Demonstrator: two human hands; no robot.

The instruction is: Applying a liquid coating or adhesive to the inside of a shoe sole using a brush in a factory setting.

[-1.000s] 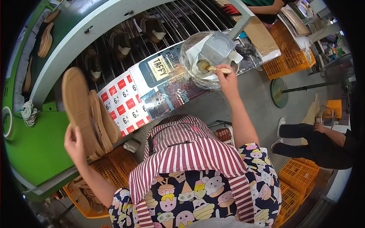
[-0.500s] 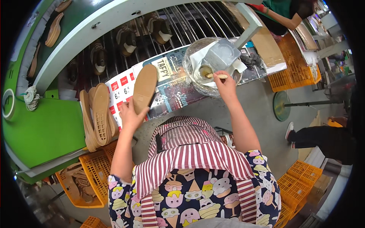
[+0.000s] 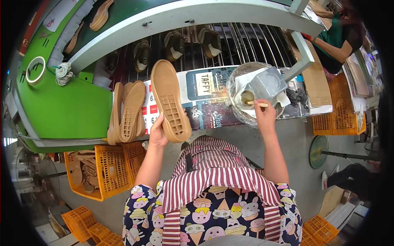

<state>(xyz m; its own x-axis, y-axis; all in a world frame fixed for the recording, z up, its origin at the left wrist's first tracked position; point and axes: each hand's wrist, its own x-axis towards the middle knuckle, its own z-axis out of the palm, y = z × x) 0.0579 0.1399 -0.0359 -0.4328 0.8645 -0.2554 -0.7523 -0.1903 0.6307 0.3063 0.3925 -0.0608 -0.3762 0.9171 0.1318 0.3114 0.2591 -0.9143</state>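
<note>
My left hand (image 3: 158, 133) grips the heel end of a tan shoe sole (image 3: 167, 92), its gridded hollow side facing me, toe pointing away. Beside it on the left, several more tan soles (image 3: 132, 110) stand close together on edge. At the right, my right hand (image 3: 264, 117) pinches the short, pale handle of a brush (image 3: 261, 105). The brush's far end dips into a small cup (image 3: 247, 96) holding a yellowish liquid. That cup sits in a plastic-wrapped basin (image 3: 236, 112), next to a clear, box-shaped plastic container (image 3: 269, 86).
Dark shoes (image 3: 174, 44) stand on metal rollers (image 3: 236, 43) behind a pale metal frame (image 3: 197, 15). A green machine table (image 3: 69, 110) is at the left. Orange crates (image 3: 111, 172) stand below. A co-worker's arm (image 3: 334, 52) reaches in at the far right.
The sole in my left hand has turned from its smooth face to its gridded face. My right hand stays at the cup with the brush. The whole view has swung left.
</note>
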